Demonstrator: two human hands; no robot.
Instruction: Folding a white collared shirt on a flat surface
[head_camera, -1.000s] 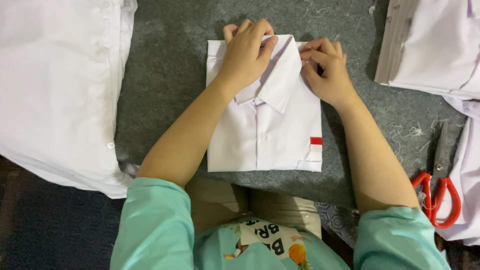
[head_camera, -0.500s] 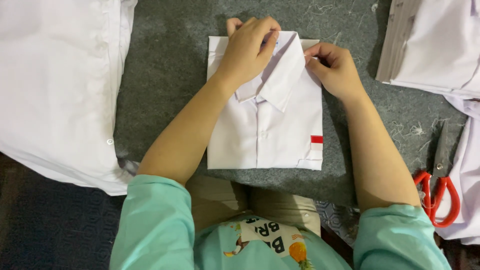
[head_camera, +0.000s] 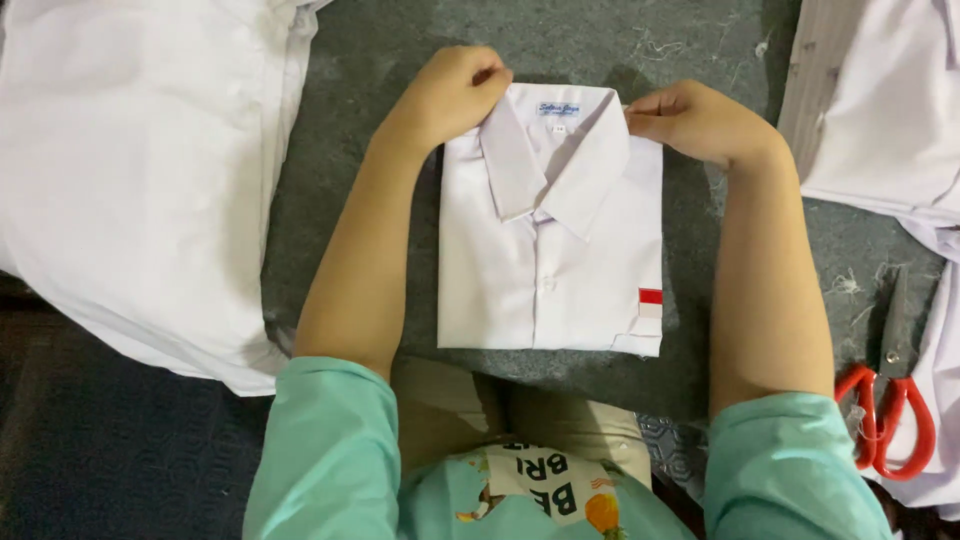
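Observation:
A folded white collared shirt (head_camera: 550, 250) with a small red patch on its pocket lies on the grey mat (head_camera: 350, 120) in front of me. My left hand (head_camera: 450, 95) pinches the shirt's top left corner by the collar. At the top right corner, my right hand (head_camera: 700, 120) grips the shoulder edge. The collar and its neck label show between the two hands.
A pile of white cloth (head_camera: 130, 170) covers the left side. More white garments (head_camera: 890, 100) lie at the right, on a board edge. Red-handled scissors (head_camera: 890, 410) rest at the lower right. Loose thread scraps dot the mat.
Both hands have moved apart from the collar's middle to the shirt's top corners. The collar is now uncovered, and the shirt sits slightly lower in view.

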